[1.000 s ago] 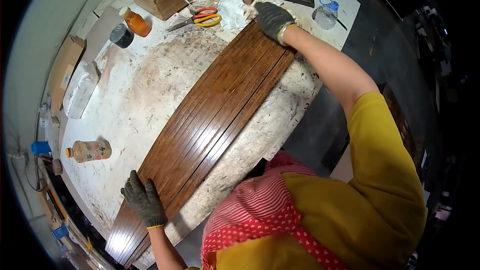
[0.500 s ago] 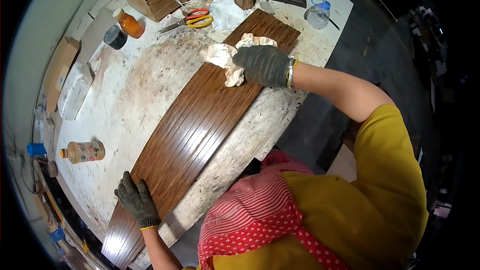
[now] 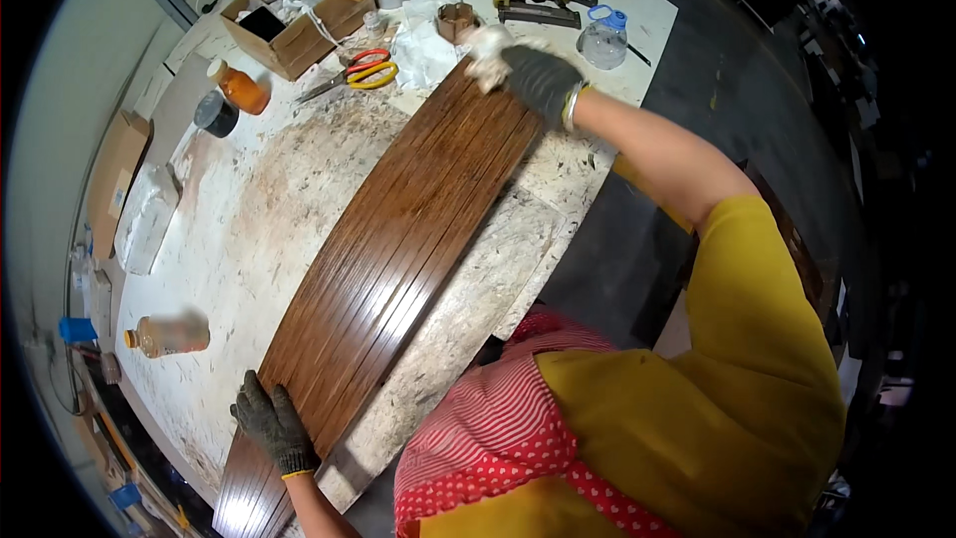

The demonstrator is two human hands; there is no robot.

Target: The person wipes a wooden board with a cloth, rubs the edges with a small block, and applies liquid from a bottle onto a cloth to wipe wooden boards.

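A long dark-brown wooden board (image 3: 373, 239) with lengthwise grooves lies at a slant across the worktable, its near end shiny. My left hand (image 3: 274, 425), in a dark grey knit glove, rests flat on the board's left edge near the close end, its fingers stretched out. At the far end my right hand (image 3: 543, 83), gloved alike, is closed on a crumpled whitish cloth (image 3: 486, 58). The cloth lies over the board's far edge and is partly smeared by motion. My right fingertips are hidden by the glove's back and the cloth.
On the stained white table (image 3: 289, 169) lie red-and-yellow-handled scissors (image 3: 354, 72), an orange bottle (image 3: 239, 88), a dark jar (image 3: 216, 114) and a plastic bottle (image 3: 167, 335). Farther back are a cardboard box (image 3: 294, 40), a nail gun (image 3: 538, 2) and a clear jug (image 3: 603, 38).
My right hand has slid the cloth away from me to the board's far end. My left hand keeps its place on the board. The whole view has shifted slightly.
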